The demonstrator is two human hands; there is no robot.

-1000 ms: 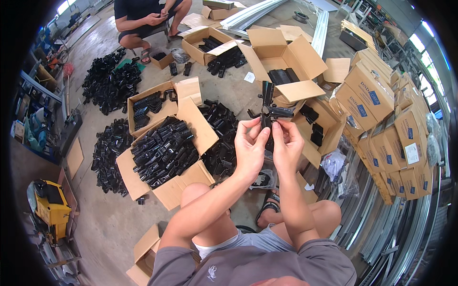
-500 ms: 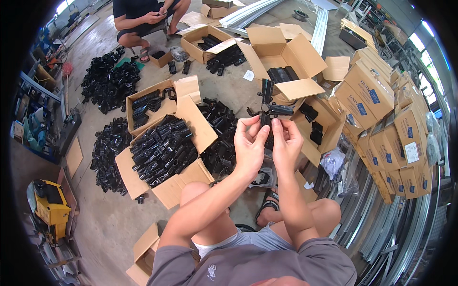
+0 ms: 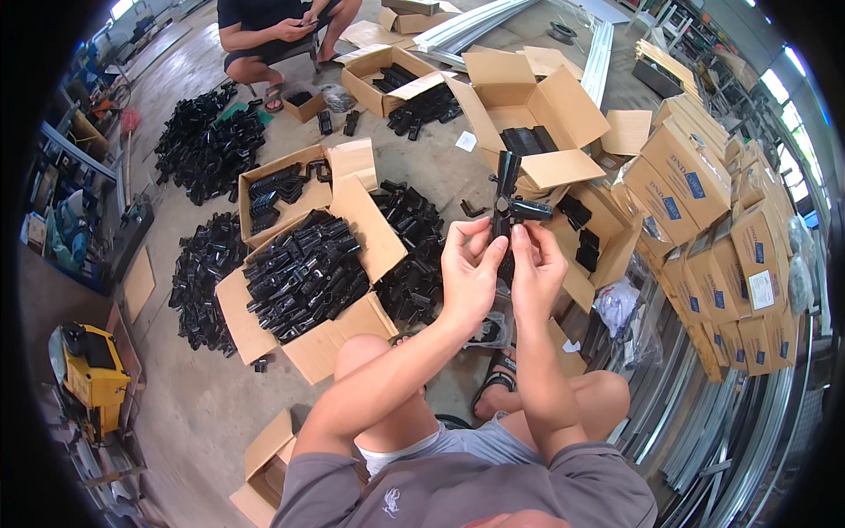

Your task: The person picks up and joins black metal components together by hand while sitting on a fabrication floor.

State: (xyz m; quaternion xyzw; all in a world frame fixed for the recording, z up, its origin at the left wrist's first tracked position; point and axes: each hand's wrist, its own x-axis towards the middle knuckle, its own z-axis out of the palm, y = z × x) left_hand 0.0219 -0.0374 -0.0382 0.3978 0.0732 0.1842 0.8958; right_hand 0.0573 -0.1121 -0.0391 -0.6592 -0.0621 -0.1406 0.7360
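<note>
In front of my chest, both hands hold a black branched connector (image 3: 508, 180), one arm of it pointing up and another to the right. My left hand (image 3: 469, 280) is closed, pinching its lower part between thumb and fingers. Just beside it, my right hand (image 3: 539, 275) is closed on the same part from the other side. The fingers cover the connector's bottom end. A small black L-shaped piece (image 3: 473, 209) lies on the floor left of the connector.
Black parts heap an open carton (image 3: 339, 331) left of my hands. More lie in a floor pile (image 3: 207, 145) and a large open carton (image 3: 576, 169). Stacked closed cartons (image 3: 678, 189) and metal profiles (image 3: 704, 440) are at the right. A seated person (image 3: 286, 31) holds a phone far off.
My hands and the connector have shifted slightly right, and the connector's upright arm leans a little more to the right. Both hands keep their grip.
</note>
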